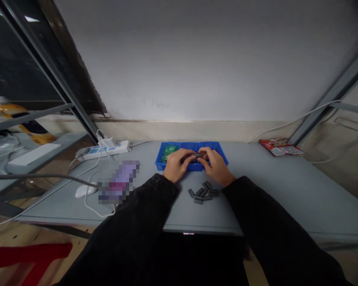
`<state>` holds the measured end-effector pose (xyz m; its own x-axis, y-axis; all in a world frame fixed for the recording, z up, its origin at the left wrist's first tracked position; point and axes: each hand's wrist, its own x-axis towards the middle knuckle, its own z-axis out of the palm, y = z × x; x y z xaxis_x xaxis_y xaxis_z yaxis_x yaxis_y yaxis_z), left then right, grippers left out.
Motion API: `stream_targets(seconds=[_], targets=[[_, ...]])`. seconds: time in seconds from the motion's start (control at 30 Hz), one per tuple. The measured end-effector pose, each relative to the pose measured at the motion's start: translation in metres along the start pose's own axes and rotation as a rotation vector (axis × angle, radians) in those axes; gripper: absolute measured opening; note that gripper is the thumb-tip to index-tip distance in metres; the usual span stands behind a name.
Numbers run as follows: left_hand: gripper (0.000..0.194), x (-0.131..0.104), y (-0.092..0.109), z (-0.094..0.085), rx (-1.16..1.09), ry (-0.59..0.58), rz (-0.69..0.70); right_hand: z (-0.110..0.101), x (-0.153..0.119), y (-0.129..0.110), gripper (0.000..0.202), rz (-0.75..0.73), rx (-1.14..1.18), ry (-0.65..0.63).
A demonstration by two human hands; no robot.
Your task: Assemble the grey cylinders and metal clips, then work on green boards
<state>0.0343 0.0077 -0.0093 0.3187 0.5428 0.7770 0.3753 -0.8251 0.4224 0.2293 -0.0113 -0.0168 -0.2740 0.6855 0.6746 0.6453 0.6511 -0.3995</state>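
Note:
My left hand (pixel 178 162) and my right hand (pixel 214 163) meet above a blue divided tray (pixel 191 145). Between their fingertips they pinch a small dark grey cylinder (pixel 197 155), partly covered by the fingers. Green pieces (pixel 169 151) fill the tray's left compartment. What lies in the middle and right compartments is mostly hidden by my hands. On the table nearer to me, just below my right hand, rests a loose pile of several dark grey cylinders (pixel 202 192), similar to the one held.
A pixelated phone-like object (pixel 121 180) and a white rounded charger (pixel 86 190) with cables lie left on the grey table (pixel 271 186). Behind them sits a white power strip (pixel 113 148). A red packet (pixel 280 147) lies far right. An orange bottle (pixel 26 121) leans at far left.

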Motion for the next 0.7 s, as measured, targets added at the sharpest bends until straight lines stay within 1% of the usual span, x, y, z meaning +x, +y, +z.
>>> stream_targets(seconds=[0.1, 0.27, 0.4, 0.5, 0.63, 0.7], targets=[[0.016, 0.0001, 0.0004, -0.0002, -0.010, -0.022, 0.003, -0.0001, 0.0005, -0.0001, 0.016, 0.023, -0.020, -0.003], [0.016, -0.0001, 0.0002, 0.0000, -0.014, -0.021, 0.031, -0.0007, 0.0018, -0.0011, 0.027, -0.014, -0.038, -0.036], [0.014, -0.0003, 0.0002, 0.0000, 0.011, -0.008, 0.007, -0.0003, 0.0005, -0.0011, 0.019, 0.002, -0.001, -0.003], [0.014, -0.0003, 0.0004, -0.0001, 0.002, -0.017, 0.005, 0.0004, 0.0001, -0.0002, 0.017, 0.011, -0.007, 0.007], [0.014, -0.0003, 0.0003, 0.0000, -0.023, -0.027, 0.022, -0.0005, 0.0014, -0.0013, 0.025, -0.004, -0.033, -0.025], [0.014, -0.0004, -0.0001, 0.0002, -0.014, -0.019, 0.014, -0.0012, 0.0016, -0.0023, 0.024, 0.008, -0.023, -0.028]])
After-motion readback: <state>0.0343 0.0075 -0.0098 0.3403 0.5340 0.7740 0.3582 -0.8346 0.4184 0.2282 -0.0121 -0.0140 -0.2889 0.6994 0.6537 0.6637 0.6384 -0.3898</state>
